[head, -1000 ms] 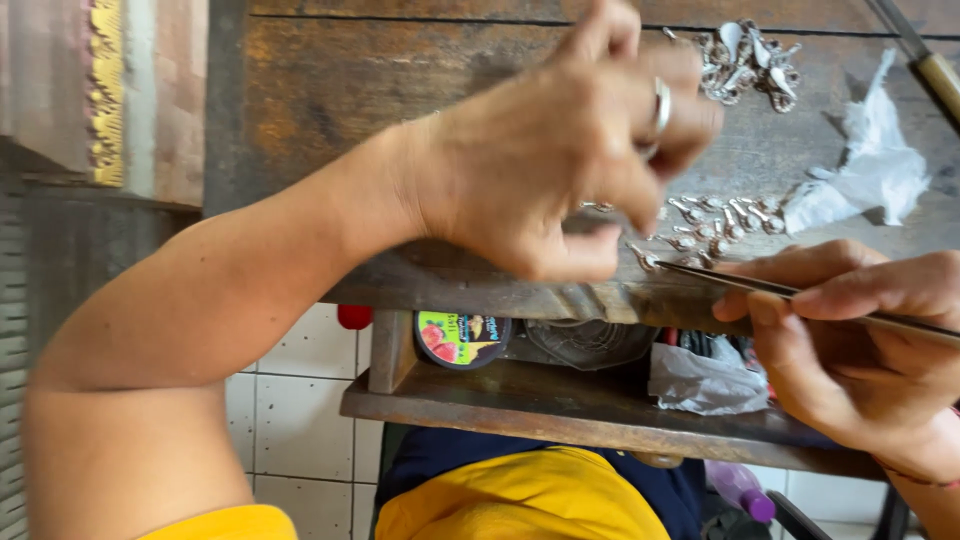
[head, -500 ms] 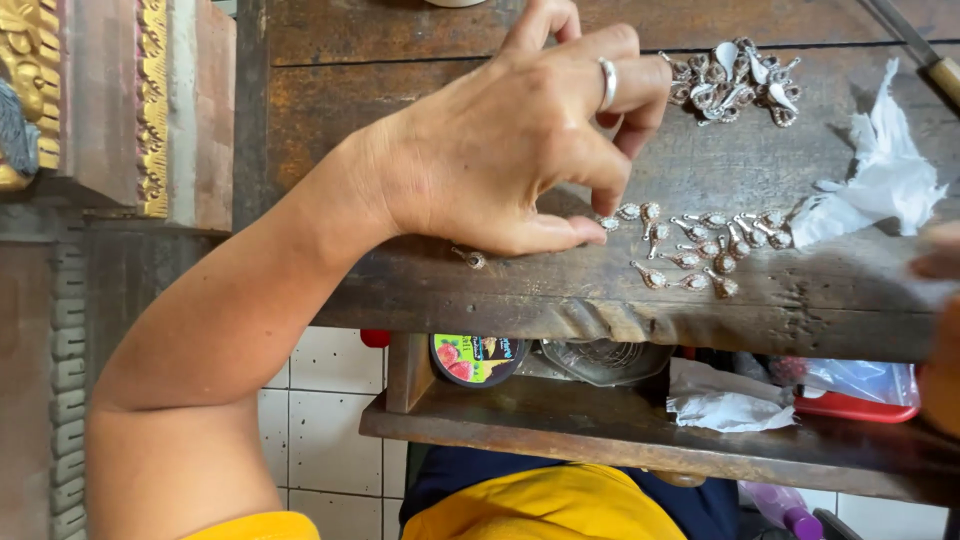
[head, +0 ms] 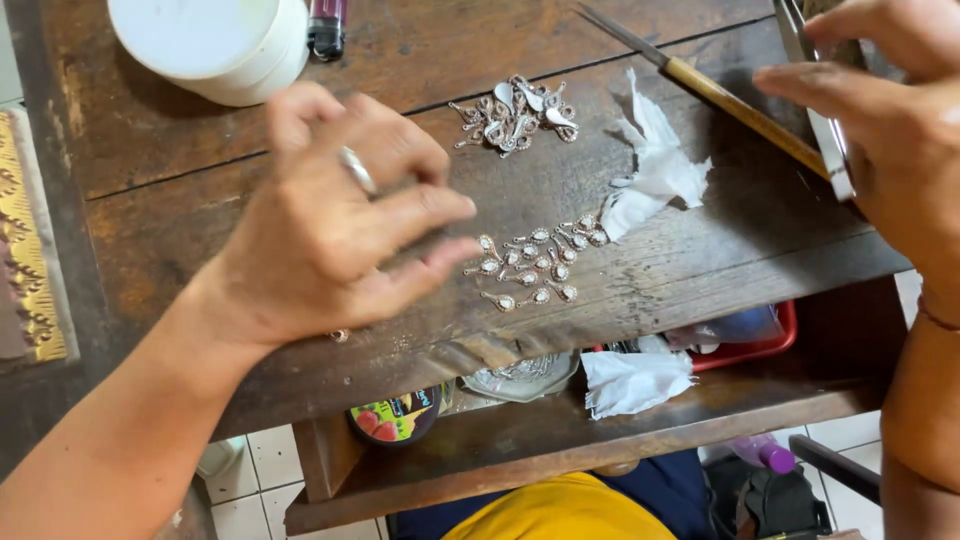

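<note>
My left hand (head: 335, 225), with a ring on one finger, hovers over the dark wooden bench (head: 200, 180), fingers bent and apart with nothing seen in them. Its fingertips are just left of a group of several small silver stone-set pieces (head: 535, 265). One more tiny piece (head: 340, 335) lies by the wrist near the bench's front edge. My right hand (head: 895, 120) is at the far right, gripping a flat shiny metal tool (head: 825, 130) held above the bench.
A heap of silver ornaments (head: 515, 115) and crumpled white tissue (head: 655, 170) lie further back. A wooden-handled file (head: 730, 100) lies at an angle. A white tub (head: 220, 40) and a lighter (head: 328, 20) stand behind. The lower shelf holds a red tray (head: 750, 350) and a round tin (head: 400, 415).
My left hand has let go its pinch at the small pieces and drawn back to the left. My right hand has come up at the right with the metal tool.
</note>
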